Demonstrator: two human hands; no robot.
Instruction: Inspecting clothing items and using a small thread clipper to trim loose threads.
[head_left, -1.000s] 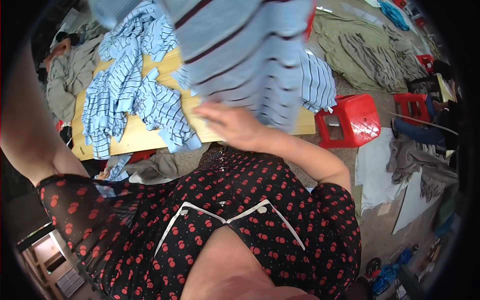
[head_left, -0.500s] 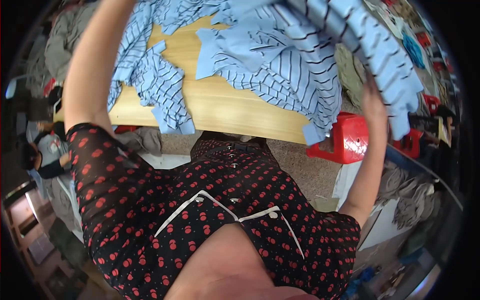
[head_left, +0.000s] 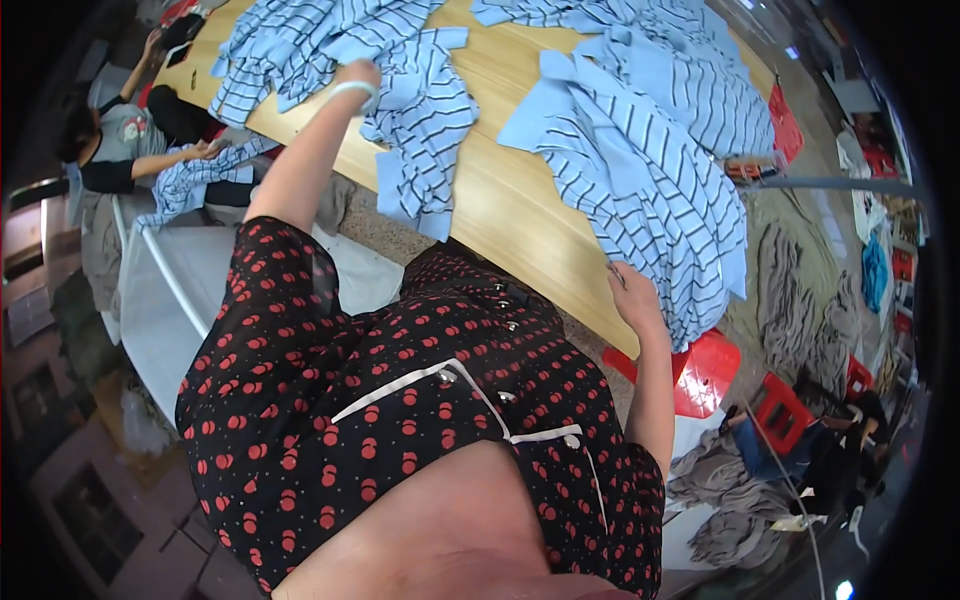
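Observation:
My left hand, with a pale band at the wrist, reaches to the edge of a light blue striped garment on the left of the table; its fingers are turned away and hidden. Beside a second striped garment, draped over the table's near right edge, my right hand is closed. A small dark tip shows at its fingers, too small to name. Blue plain bands and black-and-white stripes mark both garments.
More striped garments lie farther back on the wooden table. A red plastic stool stands under its right corner. At the left a person sits with a striped garment. Grey cloth is heaped at the lower right.
The striped garment lifted at the right now lies on the table's right side. My right hand has moved left and down beside it; my left hand has come into view at the left garments.

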